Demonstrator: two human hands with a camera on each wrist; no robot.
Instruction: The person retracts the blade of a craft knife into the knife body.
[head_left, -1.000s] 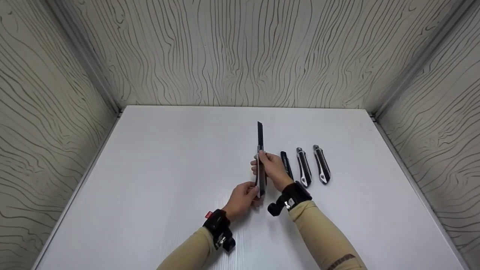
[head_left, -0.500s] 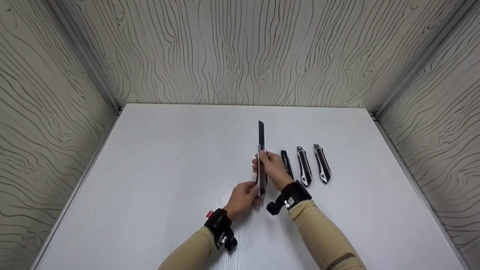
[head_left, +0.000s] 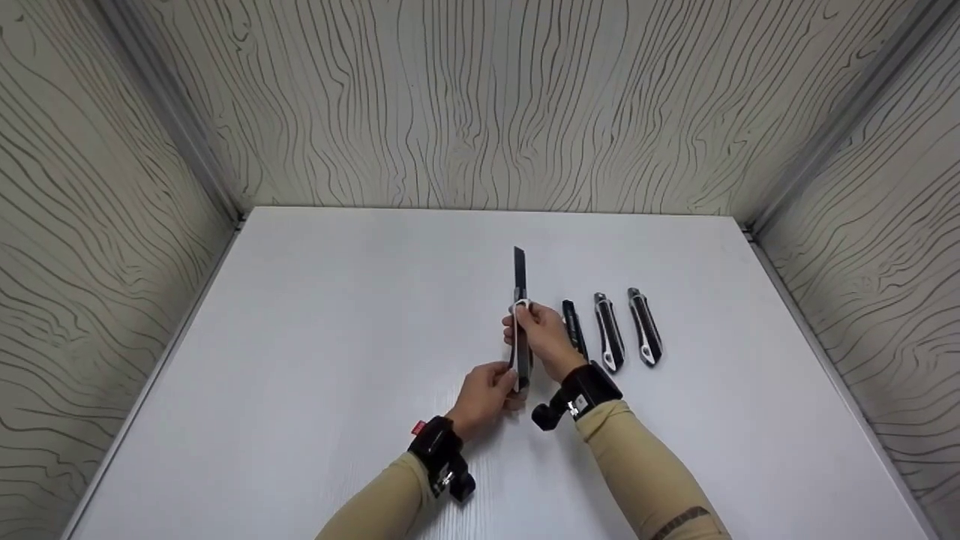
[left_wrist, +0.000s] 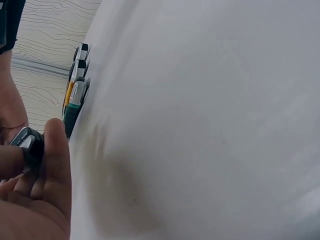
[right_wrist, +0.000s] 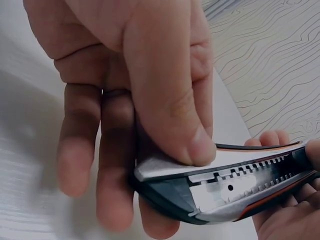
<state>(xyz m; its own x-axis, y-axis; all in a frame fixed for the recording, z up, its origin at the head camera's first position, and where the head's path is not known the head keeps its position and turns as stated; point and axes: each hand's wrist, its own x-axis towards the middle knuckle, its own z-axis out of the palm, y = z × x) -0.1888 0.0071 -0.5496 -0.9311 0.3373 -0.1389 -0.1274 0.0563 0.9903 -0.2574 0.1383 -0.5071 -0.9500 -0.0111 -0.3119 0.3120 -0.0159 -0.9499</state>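
In the head view a utility knife is held upright in both hands above the white table, its long dark blade out at the top. My right hand grips the upper body, thumb on its face near the blade end. Lower down, my left hand pinches the butt end between thumb and fingers. In the right wrist view the knife's silver body shows a toothed slot, with the left hand's thumb pressed on the butt. The left wrist view shows only the butt between fingers.
Right of the hands lie two closed silver-and-black utility knives, one nearer and one farther right. A slim black item lies beside them, partly behind my right wrist. Wood-patterned walls border the white table.
Both hands keep their hold. The knife has shifted very slightly left, and the blade tip sits a little lower, with slightly less blade showing. The things on the table have stayed in place.
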